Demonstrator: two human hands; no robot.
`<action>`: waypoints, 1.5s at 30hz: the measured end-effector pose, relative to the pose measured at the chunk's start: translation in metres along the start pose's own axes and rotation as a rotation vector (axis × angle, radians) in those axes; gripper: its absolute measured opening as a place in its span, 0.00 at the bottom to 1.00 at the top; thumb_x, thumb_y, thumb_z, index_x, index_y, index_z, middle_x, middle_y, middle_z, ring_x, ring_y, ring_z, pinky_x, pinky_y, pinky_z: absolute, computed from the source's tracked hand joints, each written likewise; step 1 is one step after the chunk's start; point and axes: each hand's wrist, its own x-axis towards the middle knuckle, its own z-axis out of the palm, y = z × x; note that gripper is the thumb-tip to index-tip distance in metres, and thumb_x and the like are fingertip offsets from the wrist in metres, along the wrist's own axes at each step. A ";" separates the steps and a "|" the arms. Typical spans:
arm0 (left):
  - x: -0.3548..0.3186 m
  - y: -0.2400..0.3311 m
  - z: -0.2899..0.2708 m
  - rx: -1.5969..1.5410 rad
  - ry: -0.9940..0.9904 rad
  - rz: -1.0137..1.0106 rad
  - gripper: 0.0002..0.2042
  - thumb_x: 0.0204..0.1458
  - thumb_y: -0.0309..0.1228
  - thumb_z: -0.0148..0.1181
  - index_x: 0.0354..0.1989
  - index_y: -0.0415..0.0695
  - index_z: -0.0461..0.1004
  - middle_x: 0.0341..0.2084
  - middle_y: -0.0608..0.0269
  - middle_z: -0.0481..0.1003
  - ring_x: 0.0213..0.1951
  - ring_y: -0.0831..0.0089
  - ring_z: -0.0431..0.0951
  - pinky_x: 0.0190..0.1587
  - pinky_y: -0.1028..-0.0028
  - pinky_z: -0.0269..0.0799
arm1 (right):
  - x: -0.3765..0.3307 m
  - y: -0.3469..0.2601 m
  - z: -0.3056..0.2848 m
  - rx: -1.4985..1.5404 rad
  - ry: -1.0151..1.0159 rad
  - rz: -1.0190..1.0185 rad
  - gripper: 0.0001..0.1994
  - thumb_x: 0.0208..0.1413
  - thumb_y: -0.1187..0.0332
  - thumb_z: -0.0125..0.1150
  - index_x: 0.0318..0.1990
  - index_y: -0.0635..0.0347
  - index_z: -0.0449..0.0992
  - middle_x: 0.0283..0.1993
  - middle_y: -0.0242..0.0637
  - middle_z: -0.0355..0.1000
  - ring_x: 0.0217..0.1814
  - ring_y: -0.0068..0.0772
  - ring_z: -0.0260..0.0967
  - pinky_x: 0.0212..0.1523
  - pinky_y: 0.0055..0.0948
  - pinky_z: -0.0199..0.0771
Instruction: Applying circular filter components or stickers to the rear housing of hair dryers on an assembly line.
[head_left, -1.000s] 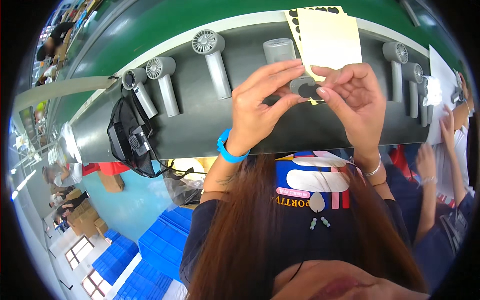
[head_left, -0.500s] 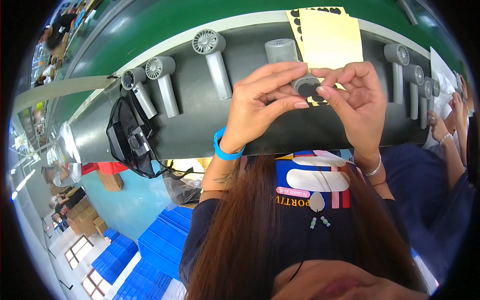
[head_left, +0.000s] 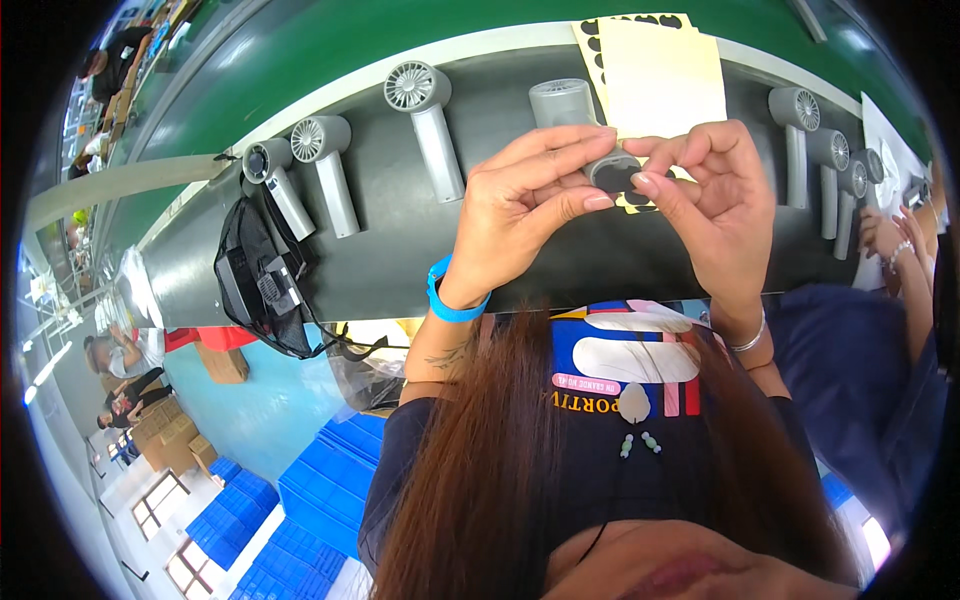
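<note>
My left hand and my right hand meet over the dark grey bench. Between their fingertips they hold a small grey handheld fan, with its round dark end facing me. My left hand wears a blue wristband; my right wrist has a thin silver bracelet. Behind the hands lies a pale yellow sticker sheet with black rounded stickers along its edge. The fan's handle is mostly hidden by my fingers.
Several grey handheld fans lie on the bench: two at the left, one in the middle, several at the right. A black bag hangs off the bench's near edge. Another person's hands work at the far right. Blue crates stand below.
Both hands have stayed together on the fan, with only slight shifts of the fingers around it. The other person's hands at the right have moved.
</note>
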 end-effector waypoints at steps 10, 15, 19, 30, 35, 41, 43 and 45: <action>0.002 -0.001 0.002 -0.027 0.010 -0.019 0.16 0.48 0.18 0.60 0.48 0.38 0.74 0.48 0.55 0.72 0.38 0.75 0.77 0.40 0.79 0.76 | 0.001 -0.003 -0.002 -0.036 -0.006 0.001 0.13 0.50 0.86 0.56 0.38 0.63 0.61 0.34 0.38 0.69 0.51 0.36 0.70 0.44 0.23 0.75; 0.001 0.002 0.004 0.011 0.000 -0.014 0.16 0.48 0.18 0.60 0.48 0.37 0.74 0.48 0.55 0.72 0.38 0.75 0.77 0.40 0.79 0.77 | -0.002 -0.005 -0.003 -0.046 -0.006 0.006 0.13 0.50 0.86 0.56 0.38 0.62 0.61 0.34 0.38 0.69 0.51 0.36 0.70 0.43 0.23 0.76; 0.001 0.004 0.004 0.005 -0.008 -0.024 0.17 0.47 0.17 0.60 0.48 0.37 0.74 0.48 0.55 0.71 0.38 0.74 0.77 0.41 0.78 0.77 | -0.002 -0.005 -0.002 -0.042 -0.006 0.009 0.13 0.50 0.86 0.56 0.38 0.62 0.61 0.35 0.38 0.69 0.52 0.35 0.70 0.43 0.23 0.76; 0.005 0.005 0.007 -0.040 0.000 -0.040 0.15 0.50 0.18 0.58 0.48 0.36 0.73 0.48 0.55 0.70 0.38 0.73 0.77 0.41 0.79 0.77 | 0.001 -0.011 0.000 -0.104 0.031 0.037 0.12 0.50 0.86 0.56 0.38 0.62 0.61 0.35 0.37 0.69 0.51 0.34 0.70 0.44 0.23 0.76; 0.000 0.005 0.013 -0.041 0.038 -0.035 0.15 0.50 0.17 0.58 0.48 0.35 0.73 0.47 0.54 0.70 0.38 0.74 0.77 0.40 0.80 0.77 | -0.004 -0.015 0.001 -0.230 0.014 0.039 0.13 0.51 0.84 0.56 0.41 0.64 0.62 0.35 0.36 0.68 0.50 0.32 0.71 0.44 0.23 0.75; -0.003 0.004 0.017 -0.055 0.040 -0.016 0.14 0.50 0.17 0.58 0.47 0.34 0.73 0.47 0.53 0.70 0.38 0.74 0.78 0.40 0.80 0.77 | -0.007 -0.015 0.004 -0.329 0.044 -0.012 0.13 0.51 0.85 0.56 0.41 0.64 0.62 0.35 0.33 0.67 0.48 0.30 0.71 0.43 0.22 0.75; -0.002 0.003 0.017 -0.052 0.034 -0.013 0.14 0.50 0.16 0.57 0.47 0.34 0.73 0.47 0.53 0.70 0.38 0.74 0.78 0.40 0.80 0.77 | -0.007 -0.016 0.004 -0.351 0.051 -0.011 0.13 0.50 0.85 0.55 0.41 0.64 0.62 0.35 0.33 0.67 0.48 0.30 0.71 0.43 0.22 0.75; -0.001 0.002 0.019 -0.050 0.035 -0.019 0.14 0.50 0.16 0.58 0.47 0.34 0.74 0.47 0.53 0.70 0.38 0.74 0.78 0.40 0.80 0.77 | -0.007 -0.016 0.003 -0.372 0.058 -0.011 0.13 0.50 0.85 0.55 0.41 0.64 0.62 0.35 0.34 0.67 0.48 0.29 0.72 0.43 0.23 0.75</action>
